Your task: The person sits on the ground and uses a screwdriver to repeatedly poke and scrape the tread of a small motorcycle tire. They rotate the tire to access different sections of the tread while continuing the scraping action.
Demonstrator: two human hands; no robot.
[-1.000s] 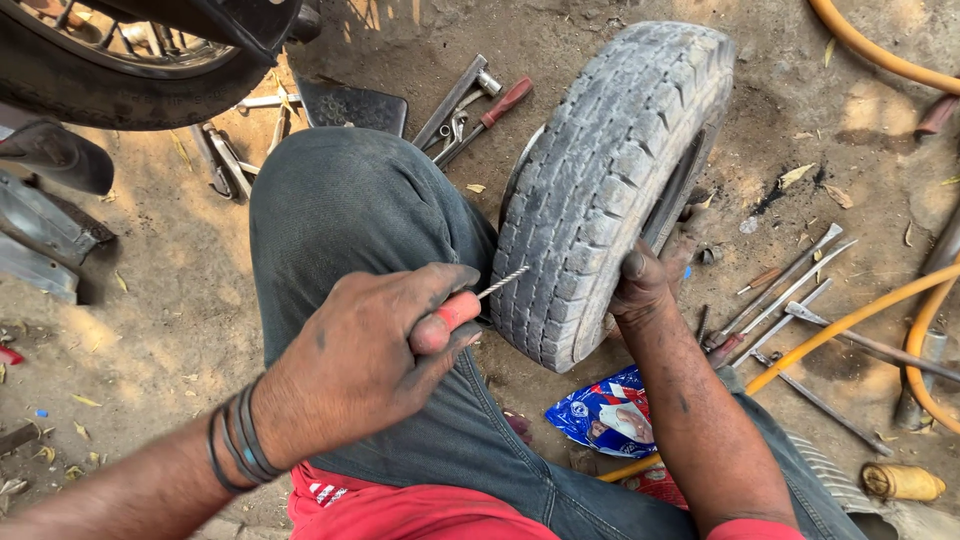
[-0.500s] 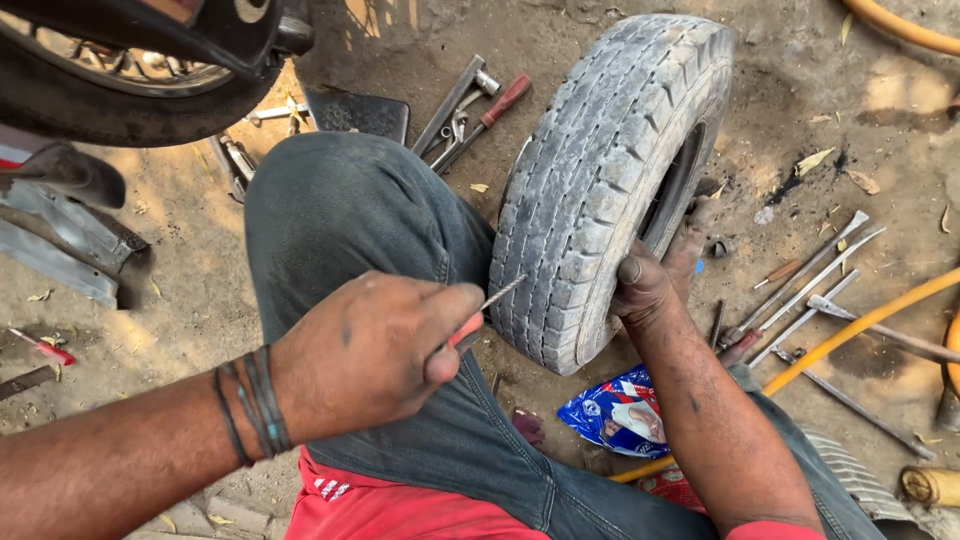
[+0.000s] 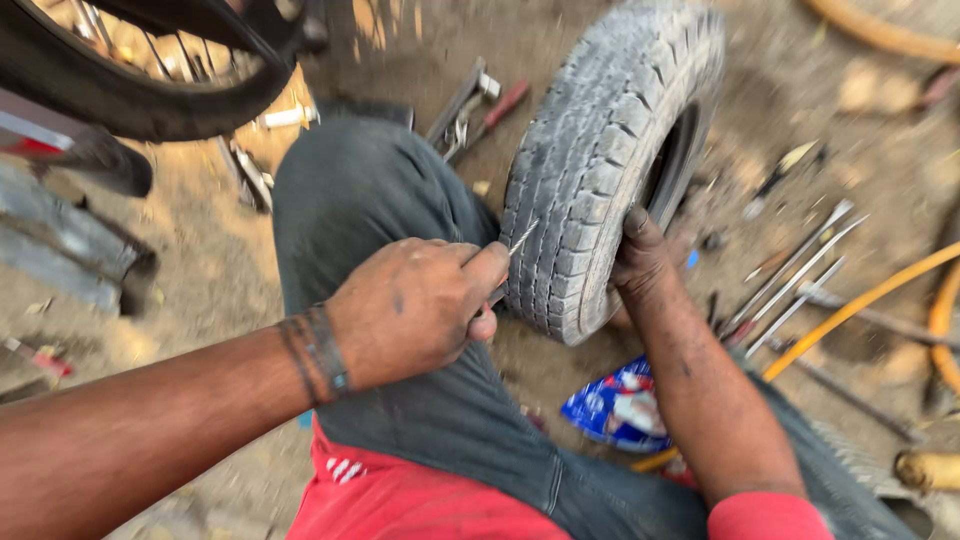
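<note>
A worn grey tyre [image 3: 610, 150] stands upright on the dirt between my knees. My left hand [image 3: 420, 310] is closed around a thin metal probe tool [image 3: 520, 240] whose tip touches the tread on the tyre's left side. My right hand [image 3: 640, 255] grips the tyre's lower right edge, fingers hooked toward the rim opening. My left knee in grey trousers [image 3: 370, 200] lies right beside the tyre.
A motorbike wheel [image 3: 130, 90] stands at the top left. Pliers and a red-handled tool [image 3: 480, 105] lie behind my knee. Several long metal rods [image 3: 790, 280] and an orange hose [image 3: 860, 300] lie at the right. A blue packet [image 3: 615, 405] sits under my right forearm.
My left hand has moved right and up, bringing the probe's tip against the tread. The view has shifted closer and blurred. My right hand stays on the tyre.
</note>
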